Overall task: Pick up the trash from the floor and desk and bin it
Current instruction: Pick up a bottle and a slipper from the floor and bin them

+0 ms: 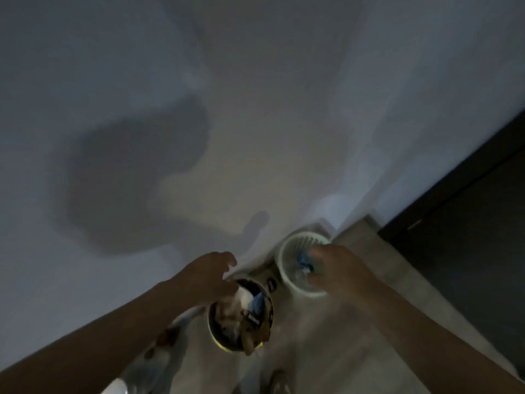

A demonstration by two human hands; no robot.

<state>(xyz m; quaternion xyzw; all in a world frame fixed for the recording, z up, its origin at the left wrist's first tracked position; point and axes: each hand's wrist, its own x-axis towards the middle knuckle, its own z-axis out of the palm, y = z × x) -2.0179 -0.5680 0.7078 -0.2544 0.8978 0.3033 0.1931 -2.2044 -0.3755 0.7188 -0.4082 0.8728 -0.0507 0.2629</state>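
Trash – a blurred blue-and-clear scrap (303, 263) – sits pinched in the right hand (338, 270), over the white slatted basket (305, 240) by the wall (284, 109). Nearer and to the left, the left hand (211, 275) hovers, fingers curled, at the full round bin (210, 319) – its grip I cannot tell.

A single view is taken from the head, rolled sideways and aimed down the wall (284, 81) at the floor (355, 322), the white bin (305, 240) seen from close above.
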